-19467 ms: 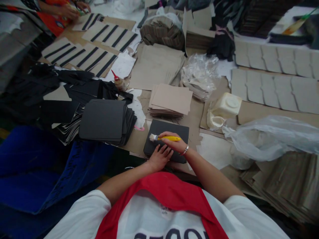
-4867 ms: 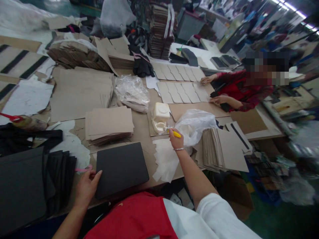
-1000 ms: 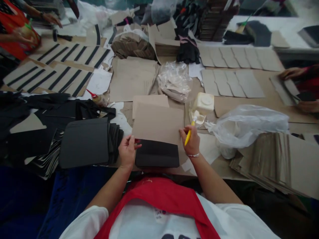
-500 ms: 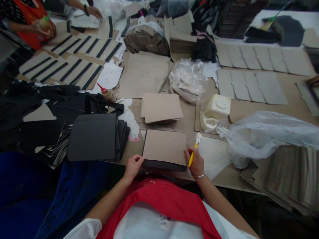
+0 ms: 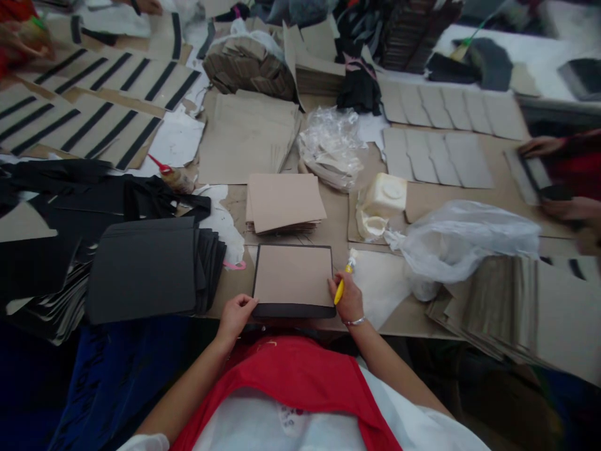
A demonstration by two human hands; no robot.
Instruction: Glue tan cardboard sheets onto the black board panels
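A beige cardboard sheet (image 5: 295, 274) lies on a black board (image 5: 293, 310), which shows along its left, top and front edges. My left hand (image 5: 236, 316) pinches the sheet's front left corner between thumb and fingers. Wrapped in my right hand (image 5: 349, 300) is a paintbrush (image 5: 345, 283) with a yellow handle, its whitish bristles pointing away from me. The fingertips of that hand also touch the right edge of the sheet. Just beyond lies a stack of beige cardboard sheets (image 5: 285, 202). Left of my left hand is a pile of black boards (image 5: 143, 269).
A cut-open plastic jug (image 5: 385, 194) and a clear plastic bag (image 5: 469, 241) stand right of the brush. A red-tipped bottle (image 5: 173, 175) lies at left. Cardboard stacks (image 5: 498, 307) fill the near right. A co-worker's hands (image 5: 544, 147) hold a panel at far right.
The view has turned right, so everything sits further left and the co-worker at the right edge shows. The sheet lies slightly straighter on the black board. Both hands keep their hold.
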